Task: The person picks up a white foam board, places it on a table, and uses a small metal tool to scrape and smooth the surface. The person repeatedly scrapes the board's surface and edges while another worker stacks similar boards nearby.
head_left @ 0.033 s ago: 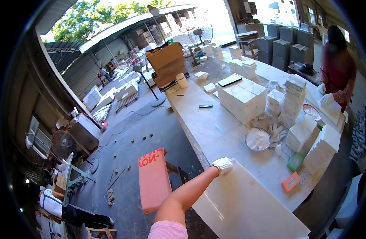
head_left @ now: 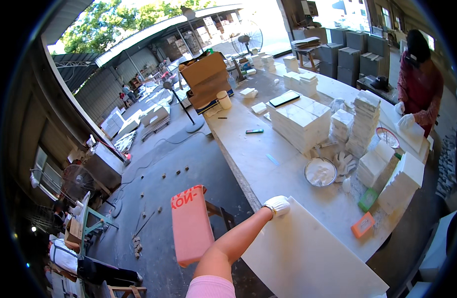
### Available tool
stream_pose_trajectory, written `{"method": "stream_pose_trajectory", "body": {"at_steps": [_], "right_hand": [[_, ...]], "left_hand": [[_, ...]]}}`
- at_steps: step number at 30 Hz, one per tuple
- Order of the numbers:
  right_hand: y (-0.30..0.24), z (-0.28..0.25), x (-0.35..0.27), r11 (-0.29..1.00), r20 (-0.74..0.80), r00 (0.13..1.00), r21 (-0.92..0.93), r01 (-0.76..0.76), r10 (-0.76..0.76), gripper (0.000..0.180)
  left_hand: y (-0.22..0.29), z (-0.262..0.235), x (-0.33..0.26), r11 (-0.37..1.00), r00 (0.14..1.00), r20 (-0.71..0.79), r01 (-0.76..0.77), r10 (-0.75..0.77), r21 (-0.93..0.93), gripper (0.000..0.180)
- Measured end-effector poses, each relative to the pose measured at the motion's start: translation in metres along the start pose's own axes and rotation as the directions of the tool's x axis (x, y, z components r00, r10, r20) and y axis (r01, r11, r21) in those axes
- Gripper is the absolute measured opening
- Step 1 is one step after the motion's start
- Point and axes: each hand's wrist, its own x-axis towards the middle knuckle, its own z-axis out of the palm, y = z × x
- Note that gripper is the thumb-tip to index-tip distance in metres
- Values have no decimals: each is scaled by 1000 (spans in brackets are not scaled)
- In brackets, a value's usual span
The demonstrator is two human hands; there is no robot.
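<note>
My left hand [head_left: 277, 206], in a white glove, is closed on the far left corner of a large, smooth white slab [head_left: 313, 248]. The slab reaches from the table's near end toward the lower edge of the view, and its underside is hidden. My bare forearm and pink sleeve come up from below. My right hand is out of view. Beyond the slab, to the right, lie an orange box [head_left: 362, 225] and a green box [head_left: 368, 199]. A metal bowl of white material [head_left: 320, 172] stands farther back, beside a crumpled white glove [head_left: 344, 165].
Stacks of white tiles [head_left: 300, 124] fill the long table [head_left: 238, 149]; a phone [head_left: 284, 98] lies on one. A co-worker [head_left: 420, 84] in red stands across it at the right. A pink-covered stool [head_left: 191, 228] stands left of my arm. A cardboard box [head_left: 205, 77] sits at the far end.
The bright reflections on the slab's left part have faded. The view has shifted slightly; my left hand keeps its hold on the corner.
</note>
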Motion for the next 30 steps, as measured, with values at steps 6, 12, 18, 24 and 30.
{"method": "stream_pose_trajectory", "body": {"at_steps": [6, 12, 18, 24, 30], "right_hand": [[-7, 14, -28, 977, -60, 981, 102, 188, -182, 14], [27, 6, -11, 974, -1, 986, 154, 168, -170, 31], [51, 14, -35, 969, -59, 970, 48, 241, -238, 57], [127, 17, -90, 970, -42, 992, 212, 121, -115, 70], [142, 44, -49, 897, -157, 954, 327, 296, -257, 40]], "left_hand": [[27, 25, -9, 793, 857, -28, 462, -514, -396, 33], [55, 14, -66, 861, 746, -436, 386, -503, -333, 48], [65, 47, -183, 505, 477, -249, 541, -843, -673, 71], [90, 160, -217, -235, 566, 163, -55, -808, -970, 90], [71, 159, -208, -554, 561, 370, -197, -740, -809, 88]]}}
